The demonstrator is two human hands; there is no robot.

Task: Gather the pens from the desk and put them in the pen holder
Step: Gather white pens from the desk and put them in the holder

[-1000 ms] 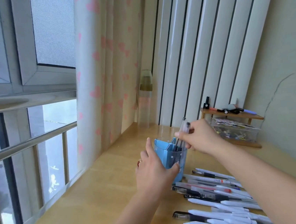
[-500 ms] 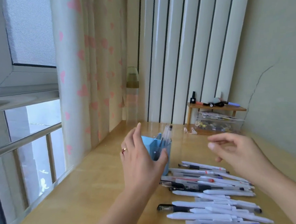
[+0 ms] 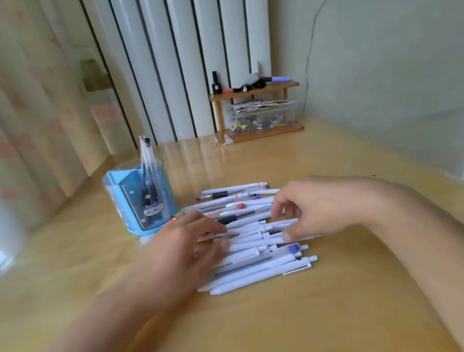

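While pens point(image 3: 248, 231) lie heaped | left hand point(image 3: 181, 247) flat, relaxed | right hand point(image 3: 314, 210) seemingly pinching one, blurred

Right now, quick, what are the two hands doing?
Left hand: open, fingers laid over the pens.
Right hand: fingers curled at a pen; whether it grips one cannot be told.

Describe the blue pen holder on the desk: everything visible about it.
The pen holder is a light blue cup that looks like plastic, with a clear see-through wall around angled blue dividers and a small cartoon sticker on its front. It stands upright on the wooden desk, on a pale base, left of the loose pens. A few clear-barrelled pens stand in it, sticking out above the rim. Neither hand touches it; the left hand lies just to its right.
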